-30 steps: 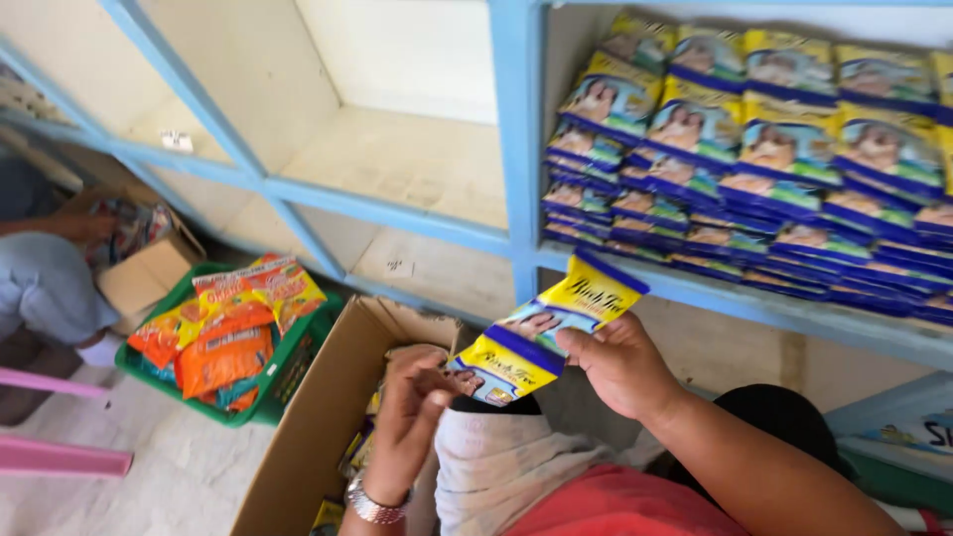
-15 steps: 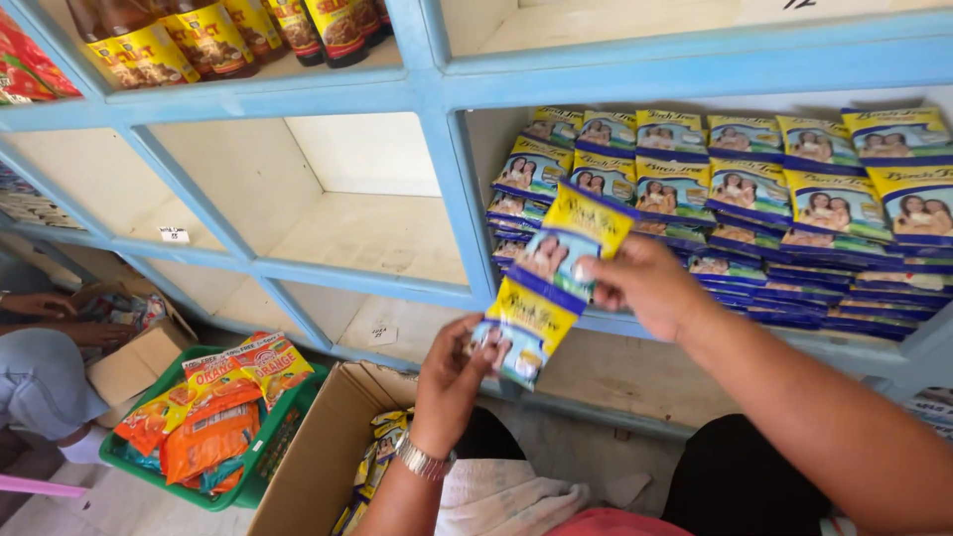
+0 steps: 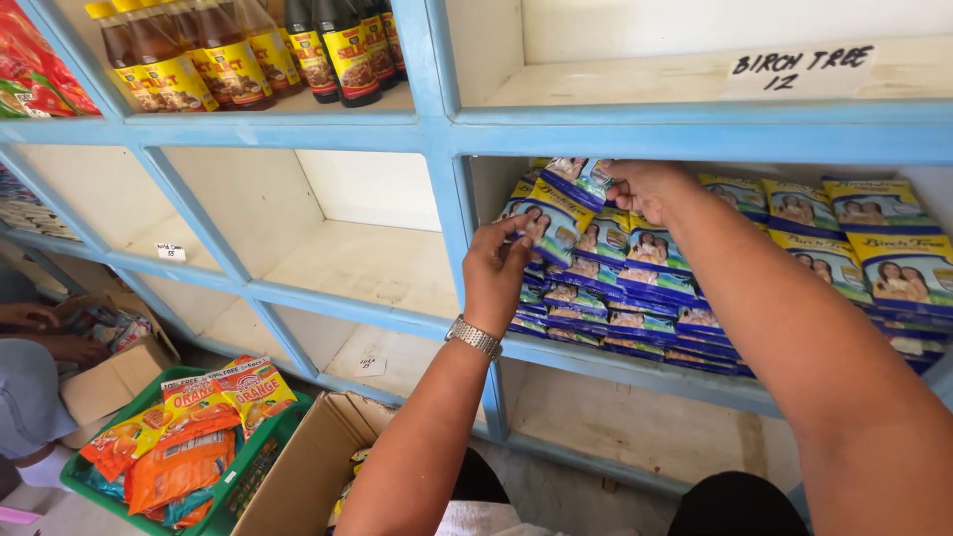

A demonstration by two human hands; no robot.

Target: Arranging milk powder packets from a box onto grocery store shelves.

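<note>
Both of my hands hold a joined strip of blue-and-yellow sachets [image 3: 562, 210] at the mouth of a blue shelf compartment. My left hand [image 3: 499, 266], with a metal wristwatch, pinches the strip's lower end. My right hand [image 3: 647, 188] grips the upper end, up near the compartment's top. The strip rests against the left stack of matching sachets [image 3: 615, 298] that fills the compartment in rows. More such sachets [image 3: 874, 248] lie further right on the same shelf.
Blue shelving [image 3: 437, 129] has bare cubbies to the left, and sauce bottles [image 3: 248, 50] stand above. Below are an open cardboard box [image 3: 308, 467] and a green crate [image 3: 248, 471] of orange packets. Another person's hands [image 3: 45, 333] work in a box at far left.
My hands have carried the sachet strip up from over the cardboard box into the shelf compartment, onto the left stack. The view has tilted upward, showing the bottle shelf.
</note>
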